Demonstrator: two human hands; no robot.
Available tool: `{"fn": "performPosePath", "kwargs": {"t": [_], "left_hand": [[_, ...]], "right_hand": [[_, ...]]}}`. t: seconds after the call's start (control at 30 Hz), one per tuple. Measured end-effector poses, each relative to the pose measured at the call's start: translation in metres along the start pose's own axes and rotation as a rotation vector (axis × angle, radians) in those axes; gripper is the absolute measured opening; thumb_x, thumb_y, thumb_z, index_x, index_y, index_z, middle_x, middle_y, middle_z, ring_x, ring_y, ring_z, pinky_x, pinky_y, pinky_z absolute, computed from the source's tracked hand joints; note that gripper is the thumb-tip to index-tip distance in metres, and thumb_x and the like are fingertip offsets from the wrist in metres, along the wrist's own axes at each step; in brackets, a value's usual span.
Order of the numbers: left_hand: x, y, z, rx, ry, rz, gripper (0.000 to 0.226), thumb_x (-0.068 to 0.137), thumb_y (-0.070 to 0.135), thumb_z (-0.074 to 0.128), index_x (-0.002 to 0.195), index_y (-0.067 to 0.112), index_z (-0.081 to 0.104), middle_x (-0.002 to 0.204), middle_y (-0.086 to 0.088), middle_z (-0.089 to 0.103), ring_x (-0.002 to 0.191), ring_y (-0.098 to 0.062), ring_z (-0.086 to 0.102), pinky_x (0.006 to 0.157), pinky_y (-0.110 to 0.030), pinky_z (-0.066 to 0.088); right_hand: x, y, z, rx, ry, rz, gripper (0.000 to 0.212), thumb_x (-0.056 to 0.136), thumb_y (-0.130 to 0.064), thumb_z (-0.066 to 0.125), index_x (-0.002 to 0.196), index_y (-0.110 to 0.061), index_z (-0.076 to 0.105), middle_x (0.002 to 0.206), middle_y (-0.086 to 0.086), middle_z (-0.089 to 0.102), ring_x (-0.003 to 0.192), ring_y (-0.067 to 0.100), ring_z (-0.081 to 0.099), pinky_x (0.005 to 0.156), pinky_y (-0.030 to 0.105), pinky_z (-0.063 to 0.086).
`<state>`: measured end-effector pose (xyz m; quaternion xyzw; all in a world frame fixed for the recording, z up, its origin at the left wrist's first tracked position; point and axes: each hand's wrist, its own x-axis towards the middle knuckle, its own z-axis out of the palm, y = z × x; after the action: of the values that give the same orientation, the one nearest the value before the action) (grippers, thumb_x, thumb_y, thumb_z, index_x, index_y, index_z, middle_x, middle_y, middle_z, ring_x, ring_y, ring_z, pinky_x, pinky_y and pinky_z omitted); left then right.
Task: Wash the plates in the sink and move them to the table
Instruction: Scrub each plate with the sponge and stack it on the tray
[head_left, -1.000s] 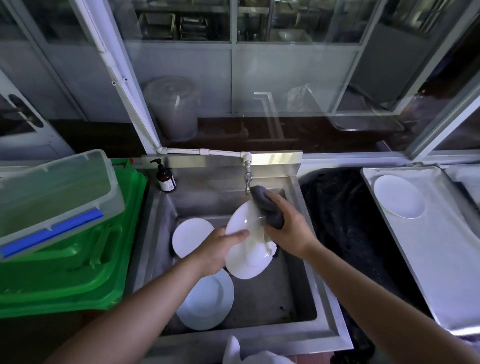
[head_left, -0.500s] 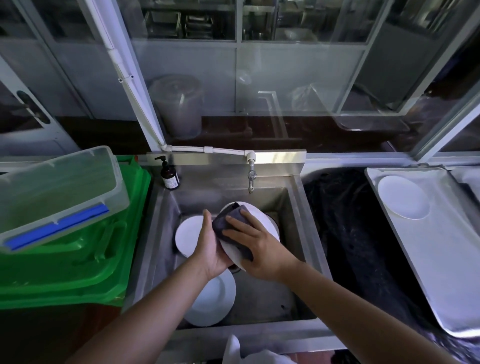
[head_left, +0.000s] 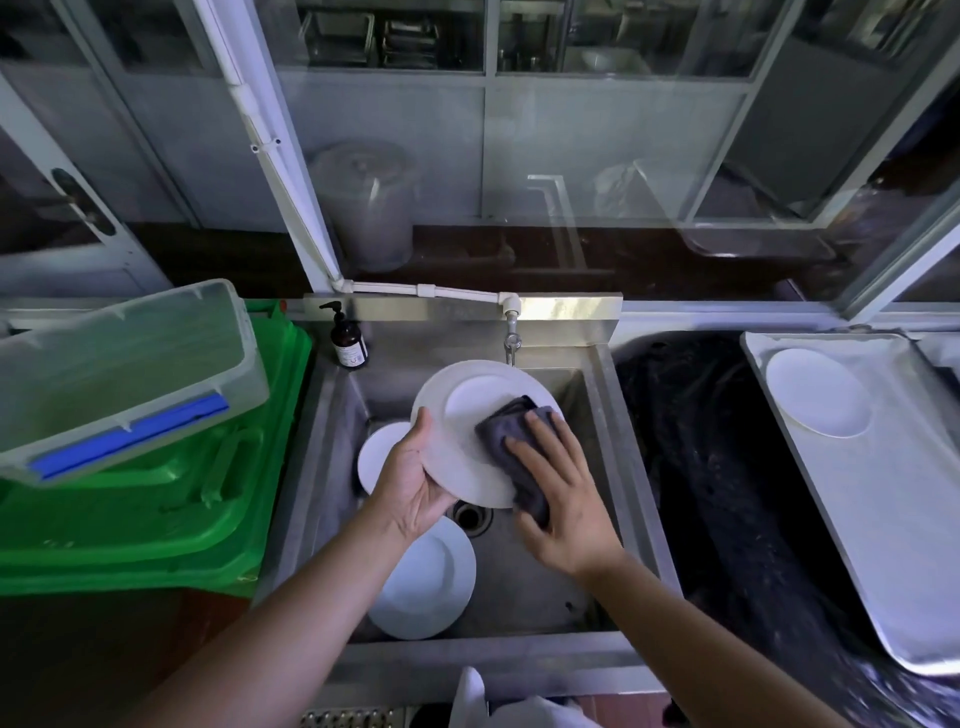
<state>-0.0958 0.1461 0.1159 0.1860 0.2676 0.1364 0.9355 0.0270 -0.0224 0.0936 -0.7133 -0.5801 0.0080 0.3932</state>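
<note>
A green bin (head_left: 156, 499) sits on the left with a clear box (head_left: 119, 374) on top. In the sink (head_left: 524, 587), the left hand (head_left: 410, 483) grips a white plate (head_left: 467, 431) by its edge. The right hand (head_left: 563, 499) presses a grey cloth (head_left: 511, 441) flat on it. Two more plates (head_left: 421, 587) lie below. On the right surface, a tray (head_left: 883, 499) holds one clean plate (head_left: 818, 392).

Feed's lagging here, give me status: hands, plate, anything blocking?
Left hand grips held plate by its rim over sink. Right hand presses grey cloth on it. Two plates wait below. Nothing blocking.
</note>
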Motion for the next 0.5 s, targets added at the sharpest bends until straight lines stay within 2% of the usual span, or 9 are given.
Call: {"fn": "performPosePath", "kwargs": {"t": [0.1, 0.17, 0.23, 0.33, 0.5], "left_hand": [[-0.004, -0.007, 0.008, 0.086, 0.051, 0.032, 0.065, 0.105, 0.056, 0.036, 0.145, 0.007, 0.051, 0.139, -0.021, 0.062, 0.125, -0.034, 0.063, 0.107, -0.054, 0.045], [-0.005, -0.01, 0.011, 0.107, 0.049, 0.03, 0.063, 0.104, 0.056, 0.038, 0.144, 0.009, 0.052, 0.14, -0.02, 0.062, 0.126, -0.034, 0.062, 0.109, -0.056, 0.043], [-0.006, -0.012, 0.012, 0.125, 0.049, 0.031, 0.064, 0.104, 0.056, 0.04, 0.145, 0.009, 0.052, 0.142, -0.019, 0.06, 0.132, -0.035, 0.058, 0.115, -0.058, 0.037], [-0.006, -0.012, 0.009, 0.152, 0.033, 0.027, 0.066, 0.103, 0.057, 0.041, 0.149, 0.009, 0.048, 0.147, -0.019, 0.056, 0.137, -0.037, 0.053, 0.12, -0.06, 0.03], [-0.016, -0.011, 0.009, 0.263, 0.029, -0.022, 0.064, 0.104, 0.055, 0.04, 0.149, 0.01, 0.048, 0.146, -0.019, 0.057, 0.137, -0.036, 0.053, 0.119, -0.057, 0.034]], "right_hand": [[0.004, -0.007, 0.008, 0.086, 0.08, 0.342, 0.066, 0.093, -0.054, 0.056, 0.151, -0.023, 0.046, 0.168, -0.003, 0.02, 0.156, 0.024, 0.006, 0.124, 0.044, 0.016], [0.01, -0.011, 0.012, 0.124, 0.109, 0.534, 0.067, 0.092, -0.061, 0.053, 0.152, -0.032, 0.043, 0.168, -0.01, 0.016, 0.155, 0.018, 0.01, 0.123, 0.039, 0.018], [0.017, -0.015, 0.011, 0.199, 0.144, 0.664, 0.061, 0.095, -0.055, 0.056, 0.152, -0.038, 0.042, 0.167, -0.014, 0.015, 0.153, 0.012, 0.015, 0.122, 0.036, 0.023], [0.03, -0.014, 0.003, 0.324, 0.209, 0.822, 0.054, 0.1, -0.046, 0.055, 0.152, -0.038, 0.042, 0.165, -0.014, 0.021, 0.15, 0.007, 0.022, 0.112, 0.023, 0.024], [0.055, -0.004, -0.007, 0.334, 0.251, 0.919, 0.053, 0.099, -0.05, 0.048, 0.15, -0.035, 0.043, 0.161, -0.011, 0.034, 0.148, 0.011, 0.032, 0.113, 0.032, 0.03]]}}
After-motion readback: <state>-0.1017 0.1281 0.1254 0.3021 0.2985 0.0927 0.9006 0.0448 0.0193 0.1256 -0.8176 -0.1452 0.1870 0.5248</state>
